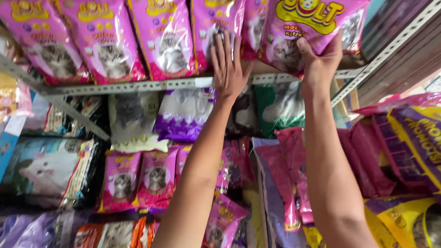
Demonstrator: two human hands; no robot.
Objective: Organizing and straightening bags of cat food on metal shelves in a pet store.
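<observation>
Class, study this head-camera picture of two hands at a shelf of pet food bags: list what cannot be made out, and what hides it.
- Right hand fingers: behind the pink bag it grips.
- That bag's top: cut off by the upper edge.
- Bag behind the left hand: its picture is partly covered by the palm.
- Bags on the middle shelf: in shadow, blurred.
- Both elbows: below the bottom edge.

Bare forearms, ringless hands (228,65) (seemingly sleeveless).

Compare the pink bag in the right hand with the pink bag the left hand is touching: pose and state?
The right hand grips its pink bag, lifted and tilted off the row; the left hand lies flat, fingers spread, against a pink bag standing upright in line on the top shelf. Both are pink with a kitten picture.
</observation>
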